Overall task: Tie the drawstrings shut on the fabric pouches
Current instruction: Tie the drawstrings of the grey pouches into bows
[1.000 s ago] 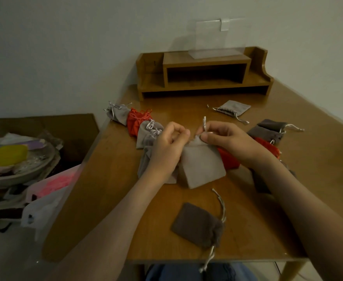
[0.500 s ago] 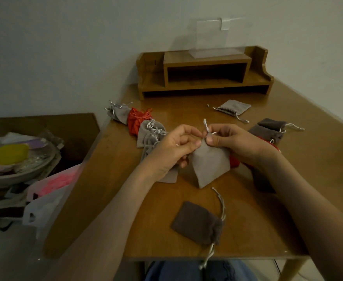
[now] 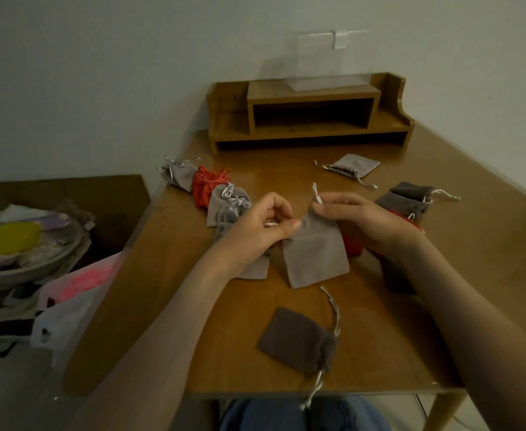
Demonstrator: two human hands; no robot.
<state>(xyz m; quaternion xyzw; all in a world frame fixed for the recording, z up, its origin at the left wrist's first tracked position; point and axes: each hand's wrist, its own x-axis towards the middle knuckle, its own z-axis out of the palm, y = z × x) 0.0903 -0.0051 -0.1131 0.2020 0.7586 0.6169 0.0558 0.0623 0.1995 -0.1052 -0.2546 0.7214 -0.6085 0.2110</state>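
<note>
Entry 1: light grey pouch, centre of the table. I am holding it up by its gathered neck between both hands. I cannot tell whether its lower edge is touching the wood.

Entry 2: left hand. I am pinching the left cord between thumb and forefinger, the other fingers curling in.

Entry 3: right hand. I am pinching the right cord at the pouch's neck, and its tip is sticking up above my fingertips.

Entry 4: dark brown pouch, lying flat near the front edge, one string trailing over the edge.

Entry 5: a row at the left, running from the far grey pouch to a red pouch and a nearer grey pouch, necks bunched.

Entry 6: flat grey pouch, lying partly under my left wrist.

Entry 7: lone grey pouch, lying toward the back, strings spreading out.

Entry 8: dark grey pouches, sitting beyond my right hand, with a second red pouch showing beneath it.

Entry 9: wooden shelf, standing against the wall.
</note>
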